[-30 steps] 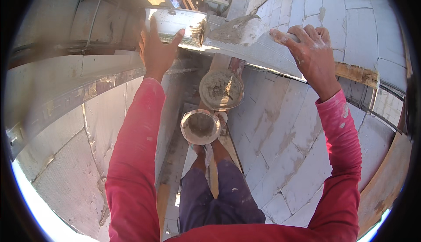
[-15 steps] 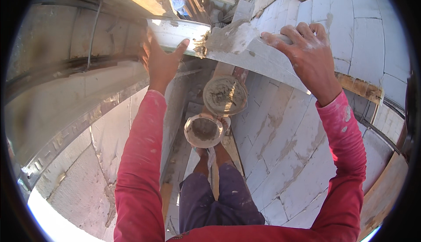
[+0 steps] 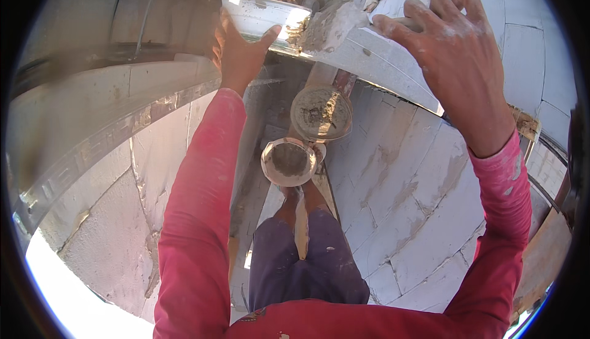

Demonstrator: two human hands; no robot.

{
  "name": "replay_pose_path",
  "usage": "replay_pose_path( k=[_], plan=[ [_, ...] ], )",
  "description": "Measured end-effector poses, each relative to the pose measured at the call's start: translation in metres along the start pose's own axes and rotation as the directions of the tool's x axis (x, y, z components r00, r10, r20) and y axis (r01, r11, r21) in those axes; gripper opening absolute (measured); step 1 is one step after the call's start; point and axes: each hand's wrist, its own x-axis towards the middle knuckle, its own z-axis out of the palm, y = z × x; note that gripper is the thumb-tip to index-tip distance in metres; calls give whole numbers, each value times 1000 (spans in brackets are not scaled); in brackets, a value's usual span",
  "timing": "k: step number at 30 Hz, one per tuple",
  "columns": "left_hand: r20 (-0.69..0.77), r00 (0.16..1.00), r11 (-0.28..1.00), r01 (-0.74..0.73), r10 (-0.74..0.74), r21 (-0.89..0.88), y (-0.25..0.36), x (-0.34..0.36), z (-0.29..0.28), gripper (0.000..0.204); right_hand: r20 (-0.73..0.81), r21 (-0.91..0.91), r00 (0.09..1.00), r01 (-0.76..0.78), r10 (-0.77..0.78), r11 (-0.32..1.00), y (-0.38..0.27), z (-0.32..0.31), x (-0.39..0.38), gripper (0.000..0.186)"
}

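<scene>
My left hand [image 3: 241, 55] lies against the left part of a white block [image 3: 261, 16]. Its thumb stretches over the near face, and its other fingers are spread and partly blurred. Grey mortar [image 3: 298, 27] clings to the block's right end. My right hand [image 3: 458, 53] is closed round the handle of a trowel [image 3: 335, 27], whose mortar-smeared blade sits beside that end, over a pale wall top [image 3: 384, 62]. Below, between the walls, are a bucket of mortar [image 3: 319, 115] and a smaller round container [image 3: 287, 161] with grey residue.
A pale block wall [image 3: 405, 173] with smeared joints rises on the right; another block wall [image 3: 104, 228] curves on the left. My legs stand in the narrow gap between them. Wooden pieces [image 3: 522, 123] stick out at the right, near dark cables [image 3: 547, 194].
The view has shifted, so the block and buckets sit higher in the picture. My right hand appears larger and farther right, still on the trowel. My left hand stays at the block.
</scene>
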Motion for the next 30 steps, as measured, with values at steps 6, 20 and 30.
replay_pose_path(
  k=[6,20,30],
  plan=[
    [-68,991,993,-115,115,4,-3,0,1,108,327,522,932,-315,155,793,-76,-36,-97,41],
    [-23,998,998,-54,53,-40,-4,10,7,122,820,404,482,-869,308,286,-346,143,-220,45],
    [42,999,999,28,-29,31,2,6,-2,130,902,318,417,-821,116,475,-359,273,-127,45]
  ],
)
